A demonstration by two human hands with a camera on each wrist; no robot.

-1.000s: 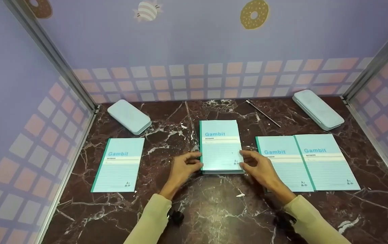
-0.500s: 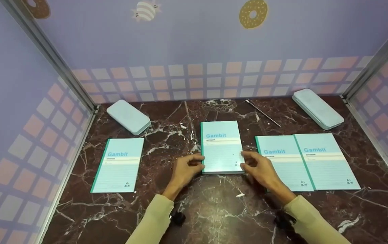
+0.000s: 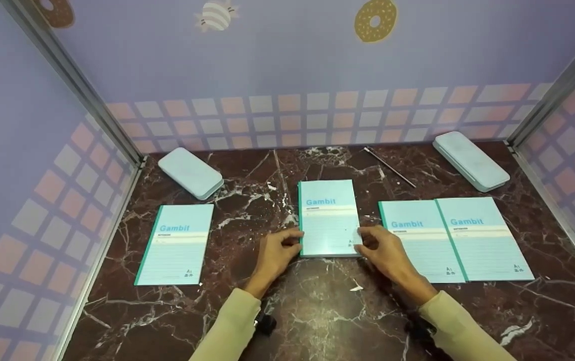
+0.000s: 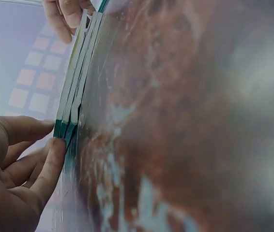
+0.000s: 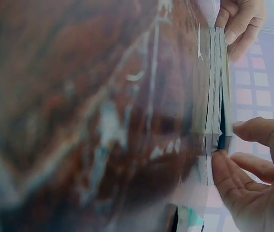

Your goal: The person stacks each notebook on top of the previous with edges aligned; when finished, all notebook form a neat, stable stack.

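A stack of several notebooks [image 3: 328, 220] with pale blue "Gambit" covers and green spines lies mid-table. My left hand [image 3: 273, 255] holds it at the spine side near the front corner, and my right hand [image 3: 387, 253] holds the opposite edge. From the left wrist, the stack [image 4: 79, 72] shows its layered page edges, with the left hand's [image 4: 21, 179] thumb and fingertips at the spines. In the right wrist view, the top cover tilts slightly off the stack [image 5: 217, 87] by the right hand's [image 5: 255, 198] thumb, while its fingers sit lower at the edge.
One notebook [image 3: 174, 245] lies to the left. Two more, a nearer one [image 3: 418, 245] and an overlapping one [image 3: 483, 240], lie right, close to my right forearm. Behind are a pale case [image 3: 191, 173], a thin pen [image 3: 390, 168] and another case [image 3: 470, 161]. Panel walls [image 3: 317, 65] enclose the table.
The top notebook has come down onto the ones beneath, and the gap at its front edge has narrowed. Both hands have shifted slightly toward me with it.
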